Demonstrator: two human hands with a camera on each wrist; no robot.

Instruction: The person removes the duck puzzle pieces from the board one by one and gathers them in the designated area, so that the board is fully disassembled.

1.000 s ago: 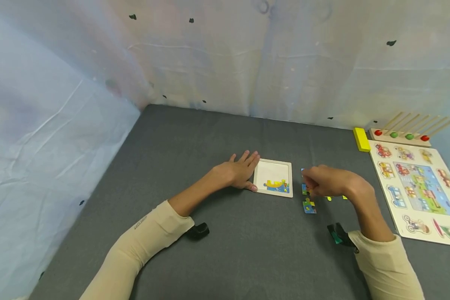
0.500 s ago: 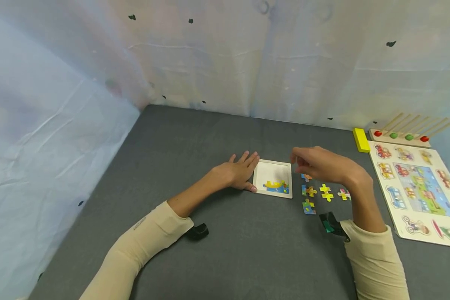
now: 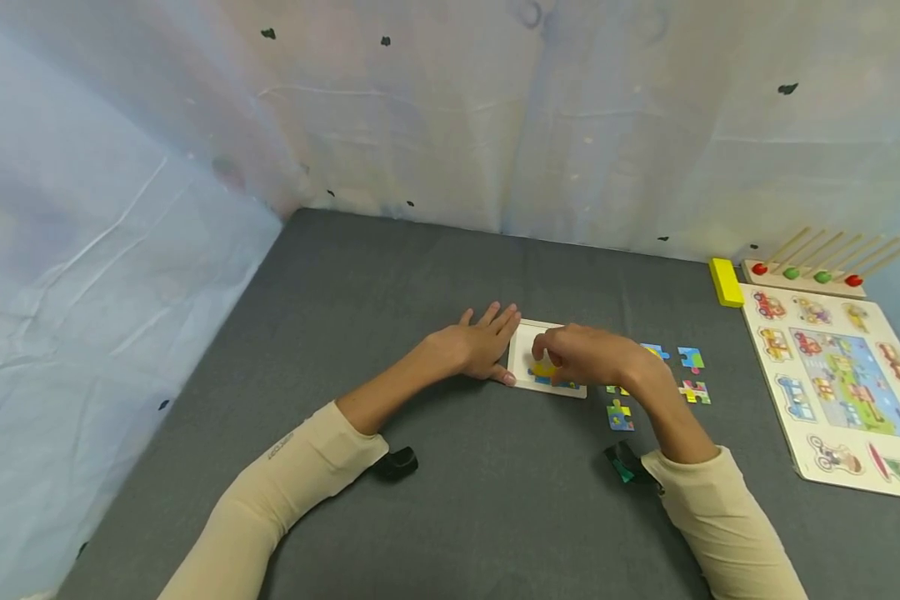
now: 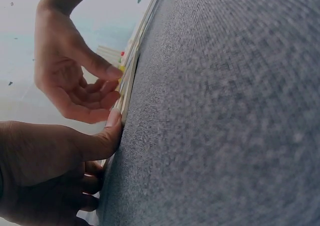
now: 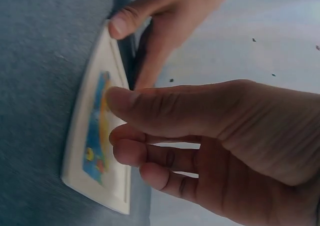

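A small pale square puzzle tray point(image 3: 523, 346) lies on the dark table. Joined blue and yellow puzzle pieces point(image 5: 93, 136) line its near side. My left hand point(image 3: 474, 343) lies with spread fingers against the tray's left edge, its thumb point(image 5: 120, 26) touching the frame's corner. Over the tray hovers my right hand point(image 3: 592, 354). Its thumb point(image 5: 150, 106) is at or just above the joined pieces, the other fingers are loosely bent, and a gap shows between the tips. I see nothing held there. Loose puzzle pieces point(image 3: 619, 415) lie right of the tray, some hidden by my right hand.
At the far right lies a large picture board point(image 3: 783, 408) with vehicles and figures. Behind it stands a wooden peg rack point(image 3: 810, 282) with red and green beads. A yellow block point(image 3: 725, 282) sits beside the rack. A pale curtain point(image 3: 450, 125) hangs behind the table.
My right hand has moved left from the loose pieces, past the tray's right edge, to above the joined pieces. My left hand has stayed at the tray's left edge.
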